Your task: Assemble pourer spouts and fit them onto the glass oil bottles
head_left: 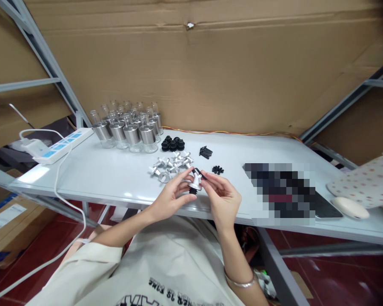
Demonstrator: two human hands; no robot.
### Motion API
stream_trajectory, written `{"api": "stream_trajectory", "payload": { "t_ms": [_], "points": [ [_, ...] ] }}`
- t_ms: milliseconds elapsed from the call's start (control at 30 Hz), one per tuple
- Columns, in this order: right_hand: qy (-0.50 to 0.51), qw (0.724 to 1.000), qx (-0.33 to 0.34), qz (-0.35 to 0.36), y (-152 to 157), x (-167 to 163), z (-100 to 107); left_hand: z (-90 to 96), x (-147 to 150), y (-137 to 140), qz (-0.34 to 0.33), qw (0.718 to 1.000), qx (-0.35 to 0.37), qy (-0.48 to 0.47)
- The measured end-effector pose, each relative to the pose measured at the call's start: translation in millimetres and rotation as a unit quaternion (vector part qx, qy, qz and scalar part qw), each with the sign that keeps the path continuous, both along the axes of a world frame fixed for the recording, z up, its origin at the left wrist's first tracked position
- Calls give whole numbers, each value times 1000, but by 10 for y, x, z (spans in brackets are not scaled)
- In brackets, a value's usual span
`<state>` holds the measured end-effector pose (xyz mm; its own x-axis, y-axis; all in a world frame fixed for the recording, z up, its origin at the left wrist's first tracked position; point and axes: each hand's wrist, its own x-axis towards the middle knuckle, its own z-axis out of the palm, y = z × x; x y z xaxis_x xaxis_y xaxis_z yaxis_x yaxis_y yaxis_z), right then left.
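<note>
Just over the table's front edge, both hands are closed around one silver bottle pourer (195,181) with a black ribbed stopper at its lower end and a black piece at its top. My left hand (174,193) grips it from the left, thumb near the stopper and index finger by the top. From the other side my right hand (222,197) pinches it close to the black top piece; its fingers partly hide the contact. Several loose silver spouts (169,163) lie just beyond, with black stoppers (172,143), black levers (206,152) and small black caps (217,170) in separate piles.
Glass bottles with steel sleeves (132,134) stand grouped at the back left. A white power strip (64,144) with a plugged-in charger and cable lies at the left edge. On the right are a dark, partly pixelated flat device (327,206) and a cream oval object (350,207).
</note>
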<state>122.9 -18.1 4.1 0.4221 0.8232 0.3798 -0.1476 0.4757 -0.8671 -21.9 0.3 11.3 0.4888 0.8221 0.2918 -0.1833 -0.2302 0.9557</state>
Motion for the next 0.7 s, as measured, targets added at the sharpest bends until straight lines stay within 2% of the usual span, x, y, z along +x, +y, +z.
{"api": "stream_trajectory", "payload": {
  "t_ms": [233,467,700],
  "points": [
    [2,1000,-19,-23,11,14,11,13,-11,-2,-7,1000,-3,3],
    [20,999,-10,-24,20,16,9,27,-1,2,9,1000,11,4],
    [35,995,-11,-88,-9,-40,44,9,1,-17,1,1000,7,8]
  ]
}}
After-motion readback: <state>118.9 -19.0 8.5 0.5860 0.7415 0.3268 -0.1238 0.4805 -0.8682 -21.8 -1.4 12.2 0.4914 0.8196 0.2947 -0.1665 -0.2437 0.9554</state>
